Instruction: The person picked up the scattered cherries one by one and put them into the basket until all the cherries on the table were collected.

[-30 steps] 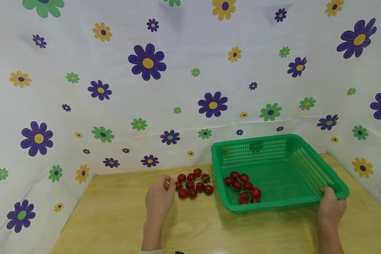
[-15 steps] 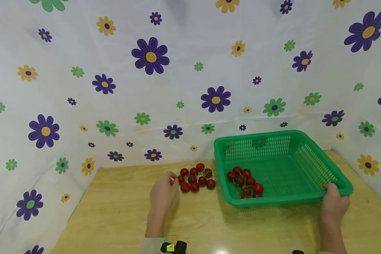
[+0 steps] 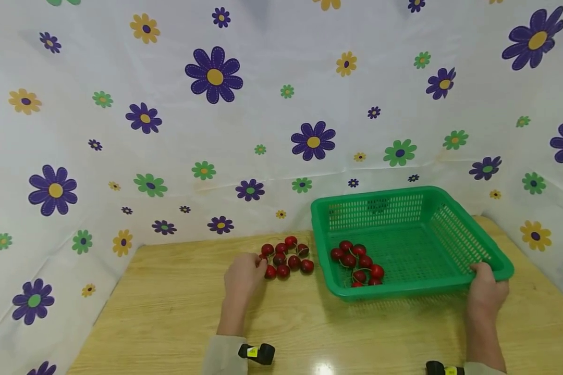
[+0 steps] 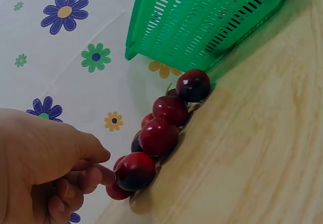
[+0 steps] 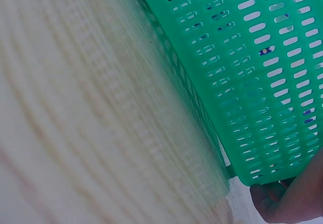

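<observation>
My left hand point(image 3: 244, 275) is at the left end of a loose group of dark red cherries point(image 3: 283, 271) on the wooden table. In the left wrist view, a fingertip of the left hand point(image 4: 53, 158) touches the nearest cherry point(image 4: 135, 171). Its thumb is a little apart from that finger, and whether they pinch a cherry or stem is unclear. My right hand point(image 3: 488, 291) grips the near right corner of a green plastic basket point(image 3: 413, 289), thumb over the rim. More cherries with stems point(image 3: 348, 260) lie in the basket's left part.
The wooden table point(image 3: 178, 307) reaches back to a white sheet point(image 3: 244, 135) printed with flowers, which also hangs along both sides. Black wrist cameras are strapped on both sleeves. The basket's left wall stands just right of the loose cherries.
My left hand has moved slightly right, up to the leftmost cherries, its fingertips now against them. The right hand keeps its grip on the basket, which has not visibly moved. The head view shifted slightly.
</observation>
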A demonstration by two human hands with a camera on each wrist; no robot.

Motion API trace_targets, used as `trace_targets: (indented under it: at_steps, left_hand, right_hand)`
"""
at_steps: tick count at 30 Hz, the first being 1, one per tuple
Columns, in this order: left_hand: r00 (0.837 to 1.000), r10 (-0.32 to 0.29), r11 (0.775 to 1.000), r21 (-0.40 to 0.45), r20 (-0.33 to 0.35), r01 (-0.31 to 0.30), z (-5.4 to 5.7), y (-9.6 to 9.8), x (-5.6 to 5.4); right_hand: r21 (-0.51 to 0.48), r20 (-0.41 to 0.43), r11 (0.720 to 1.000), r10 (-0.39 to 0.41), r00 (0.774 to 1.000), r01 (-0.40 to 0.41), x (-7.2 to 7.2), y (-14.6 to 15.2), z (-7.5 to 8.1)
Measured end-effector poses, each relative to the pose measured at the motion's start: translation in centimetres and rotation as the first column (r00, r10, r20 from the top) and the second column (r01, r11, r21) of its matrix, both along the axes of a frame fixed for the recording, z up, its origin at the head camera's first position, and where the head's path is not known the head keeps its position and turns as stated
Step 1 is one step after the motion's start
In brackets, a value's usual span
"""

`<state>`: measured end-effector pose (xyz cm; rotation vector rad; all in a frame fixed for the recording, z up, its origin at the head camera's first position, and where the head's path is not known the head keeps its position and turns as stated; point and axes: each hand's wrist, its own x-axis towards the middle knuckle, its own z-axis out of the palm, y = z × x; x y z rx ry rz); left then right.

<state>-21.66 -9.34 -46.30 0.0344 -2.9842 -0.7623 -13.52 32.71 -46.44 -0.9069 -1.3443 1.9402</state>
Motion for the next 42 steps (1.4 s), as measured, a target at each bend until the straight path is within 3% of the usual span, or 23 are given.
trace_targets:
  at_steps: [7, 12, 17, 25, 35, 42]
  left_hand:
    - [1.000, 0.001, 1.000, -0.019, -0.024, -0.002, -0.9, 0.7, -0.4]
    - [0.998, 0.053, 0.998, -0.027, -0.021, -0.054, -1.5, 0.4, -0.5]
    - [0.993, 0.115, 0.993, -0.029, 0.003, -0.115, -1.8, 0.0, -0.5]
    - [0.989, 0.142, 0.990, -0.005, 0.049, -0.142, -2.2, -0.5, -0.6]
    - [0.992, 0.127, 0.989, 0.071, 0.026, -0.128, -2.2, -0.5, -0.7]
    - [0.990, 0.144, 0.988, 0.063, -0.004, -0.143, -1.2, -0.4, -0.6]
  right_hand:
    - [-0.001, -0.010, 1.000, -0.009, 1.000, 0.009, 0.0, 0.0, 0.1]
    - [0.003, -0.016, 1.000, 0.004, 1.000, -0.004, 0.0, -0.1, 0.0]
    - [0.011, 0.003, 1.000, 0.010, 1.000, -0.010, 0.0, -0.1, -0.2]
    - [0.023, 0.032, 0.999, 0.021, 0.999, -0.022, 0.2, -0.1, -0.3]
    - [0.022, 0.024, 1.000, 0.018, 1.000, -0.019, 0.2, -0.2, -0.1]
    - [0.028, 0.020, 0.999, 0.026, 0.999, -0.026, 0.2, -0.2, -0.1]
